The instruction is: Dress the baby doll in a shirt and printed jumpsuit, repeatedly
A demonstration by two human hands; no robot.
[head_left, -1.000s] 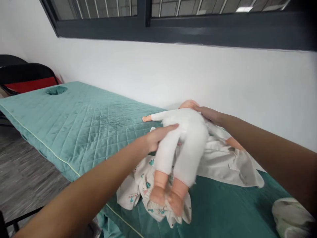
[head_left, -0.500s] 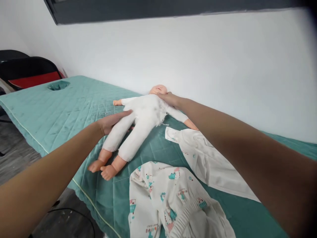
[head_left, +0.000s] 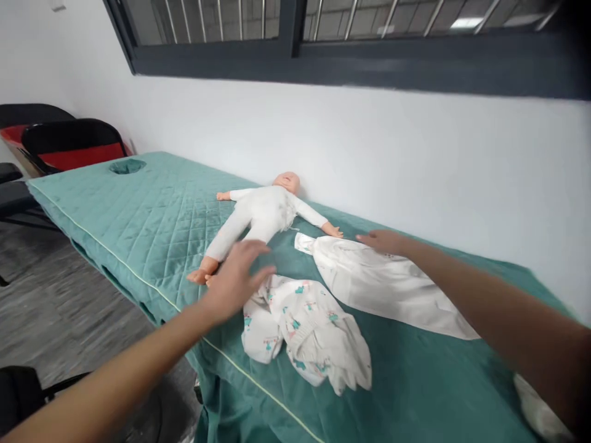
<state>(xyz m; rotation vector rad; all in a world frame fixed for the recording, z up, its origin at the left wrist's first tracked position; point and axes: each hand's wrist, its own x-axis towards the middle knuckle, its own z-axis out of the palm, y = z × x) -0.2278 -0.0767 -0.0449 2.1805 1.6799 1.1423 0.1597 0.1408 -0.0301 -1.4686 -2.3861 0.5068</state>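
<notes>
A baby doll (head_left: 268,212) with a white cloth body lies on its back on the green quilted bed cover (head_left: 152,227), its head against the wall. My left hand (head_left: 240,274), fingers apart and holding nothing, hovers over the doll's lower legs and hides part of them. Just in front of it lie crumpled white baby pants (head_left: 305,326) with a teal and pink print. Over the far edge of a white garment (head_left: 378,283), perhaps a baby top, my right hand (head_left: 383,241) is stretched out with nothing in it; whether it touches the cloth I cannot tell.
A white wall (head_left: 369,154) runs along the bed's far side below a dark-framed window (head_left: 295,58). A face hole (head_left: 128,166) shows at the bed's left end, with black and red chairs (head_left: 78,144) beyond. Another pale cloth (head_left: 538,406) lies at lower right.
Both hands have come away from the doll: my left toward the camera, my right over to the white garment. The view has tilted up, showing more window.
</notes>
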